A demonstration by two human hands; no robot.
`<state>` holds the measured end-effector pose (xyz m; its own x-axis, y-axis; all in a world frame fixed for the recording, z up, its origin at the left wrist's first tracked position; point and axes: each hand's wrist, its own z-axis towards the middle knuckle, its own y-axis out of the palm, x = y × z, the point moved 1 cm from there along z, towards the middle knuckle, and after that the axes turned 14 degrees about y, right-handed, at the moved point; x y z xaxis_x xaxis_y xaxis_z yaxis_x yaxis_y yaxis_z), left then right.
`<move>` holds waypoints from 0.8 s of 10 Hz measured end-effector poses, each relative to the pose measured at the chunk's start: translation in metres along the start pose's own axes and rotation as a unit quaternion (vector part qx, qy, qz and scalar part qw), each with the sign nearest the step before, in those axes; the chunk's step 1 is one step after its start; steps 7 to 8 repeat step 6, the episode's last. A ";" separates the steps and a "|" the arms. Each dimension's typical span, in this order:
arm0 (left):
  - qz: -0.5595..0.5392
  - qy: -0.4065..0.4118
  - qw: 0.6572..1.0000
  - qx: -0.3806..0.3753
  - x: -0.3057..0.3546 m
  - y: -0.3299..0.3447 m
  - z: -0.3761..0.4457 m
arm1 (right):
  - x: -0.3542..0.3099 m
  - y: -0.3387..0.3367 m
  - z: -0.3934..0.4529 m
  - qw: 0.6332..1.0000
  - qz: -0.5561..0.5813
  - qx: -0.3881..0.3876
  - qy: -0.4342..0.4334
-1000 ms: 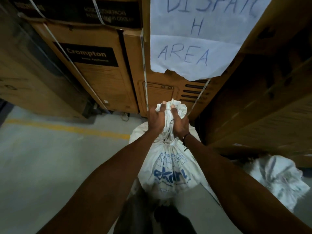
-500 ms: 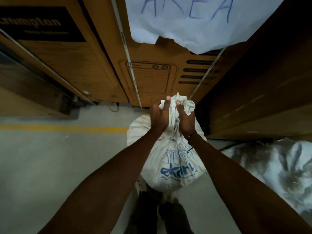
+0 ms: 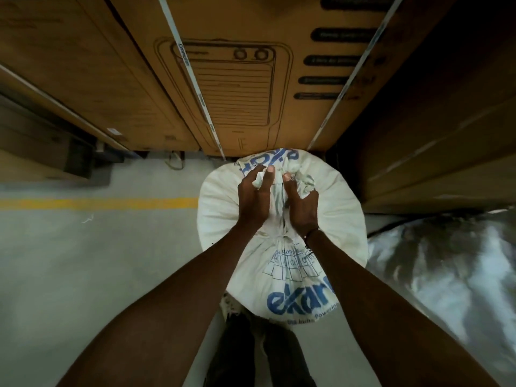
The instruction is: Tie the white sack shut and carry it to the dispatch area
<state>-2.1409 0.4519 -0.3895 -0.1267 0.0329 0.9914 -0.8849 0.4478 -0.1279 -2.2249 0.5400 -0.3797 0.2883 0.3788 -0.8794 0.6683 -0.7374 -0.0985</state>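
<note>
Sack (image 3: 296,277) upright, long axis vertical, gathered neck pointing up at the camera, base toward the floor (image 3: 83,261). Neck bunched between both hands: left hand (image 3: 255,199) and right hand (image 3: 303,208) closed round the crumpled top, thumbs up. Woven white fabric, creased, blue print, bulging round below the grip. Hard against a brown printed carton (image 3: 251,79); silvery wrinkled bag (image 3: 446,275) just beside, to the right.
</note>
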 end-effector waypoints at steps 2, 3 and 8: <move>0.022 -0.068 0.996 -0.055 0.048 -0.020 -0.009 | -0.038 -0.040 -0.016 0.994 -0.090 -0.009 0.056; 0.090 -0.076 0.989 -0.091 0.089 -0.036 -0.018 | -0.061 -0.070 -0.037 0.986 -0.144 0.024 0.077; 0.275 -0.016 0.952 -0.137 0.202 -0.114 -0.092 | -0.148 -0.114 -0.151 0.982 -0.187 0.009 0.032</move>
